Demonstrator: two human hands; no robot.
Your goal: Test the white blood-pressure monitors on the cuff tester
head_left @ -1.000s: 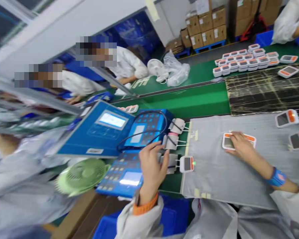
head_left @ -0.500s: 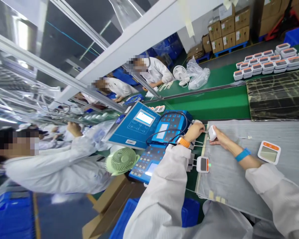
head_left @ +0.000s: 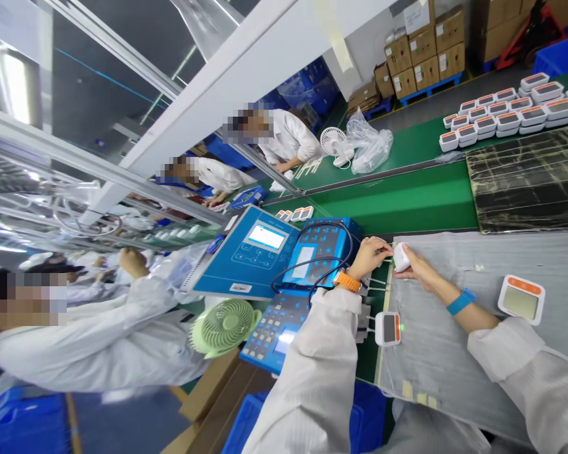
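Note:
My right hand [head_left: 417, 268], with a blue band at the wrist, is closed around a small white handheld device [head_left: 401, 258], whose plain white side faces me. A green glow shows at its left edge. My left hand [head_left: 370, 257], wearing an orange-strapped watch [head_left: 347, 281], pinches at that same edge; whatever lies between its fingertips is too small to make out. Just below, a white device with a dark screen and orange strip [head_left: 388, 329] is joined to white leads and has a green light lit. A larger white device with a grey screen [head_left: 521, 299] lies to the right on the grey mat [head_left: 447, 353].
Blue instrument boxes [head_left: 246, 252] with black cables stand left of my hands, beside a green fan [head_left: 224, 328]. Stacked white-and-orange devices [head_left: 506, 116] and a black panel [head_left: 525, 180] lie at the far right. A co-worker in white [head_left: 104, 340] is close on the left.
The view has shifted slightly. My right hand has turned the white device a little, and a green glow now shows at its edge. My left fingers stay at that edge.

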